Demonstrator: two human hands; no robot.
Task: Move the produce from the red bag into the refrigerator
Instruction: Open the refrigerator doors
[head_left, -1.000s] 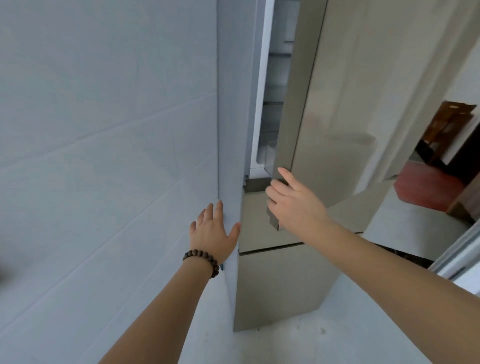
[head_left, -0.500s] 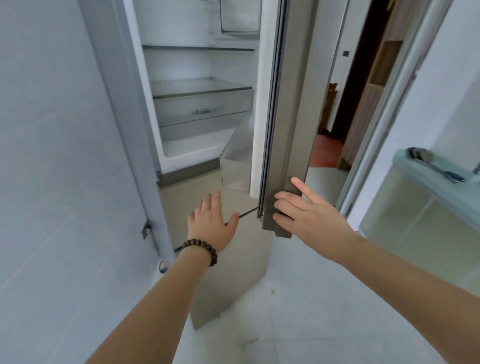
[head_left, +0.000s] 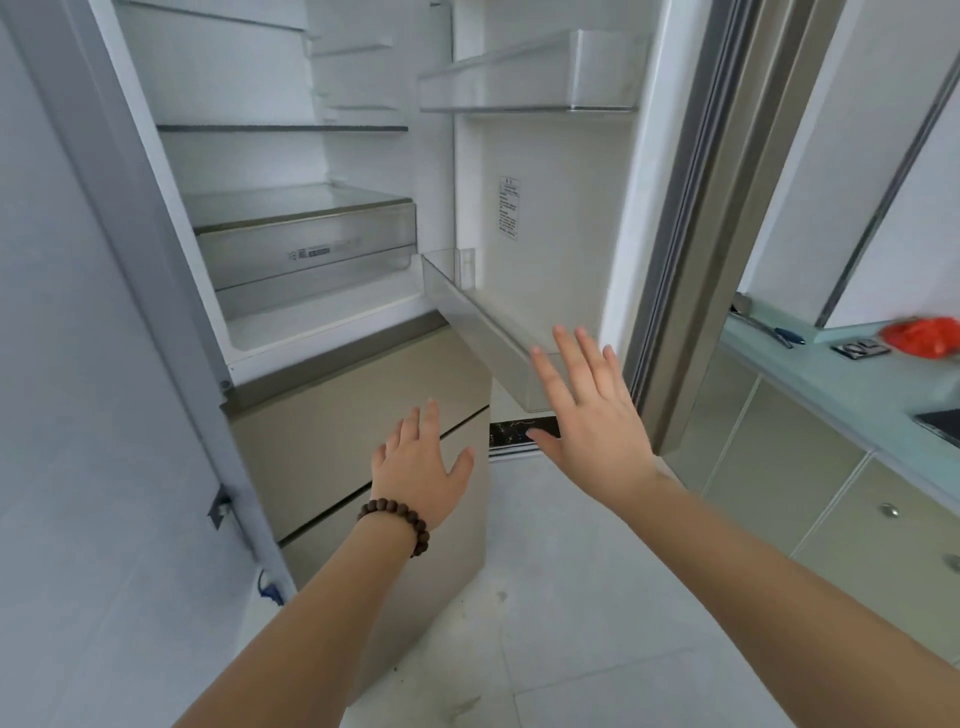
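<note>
**Refrigerator door wide open, both my hands free, red bag waiting on the counter**

At far left, a pale tiled wall (head_left: 78, 364) runs close beside the refrigerator (head_left: 171, 218), leaving only a thin gap along its side. Inside the cabinet I count two glass shelves (head_left: 280, 127) and one clear drawer (head_left: 306, 249) beneath them; I see no produce on any of them. Below are two beige drawer fronts (head_left: 337, 415), both closed.

My left hand (head_left: 421, 467), a bead bracelet (head_left: 397, 522) at its wrist, hangs in front of the upper drawer front with fingers straight and spread, gripping nothing. My right hand (head_left: 592, 415) is likewise flat and spread, in front of the outer corner of the lower door bin (head_left: 483, 332); whether it touches the bin I cannot tell.

The open door (head_left: 550, 208) carries two bins, one high and one low. Pale floor (head_left: 561, 571) lies bare between the door's edge and the cabinets.

At right, the red bag (head_left: 922, 338) sits on the pale green counter (head_left: 831, 374), well apart from both hands, blurred, its contents not visible.
</note>
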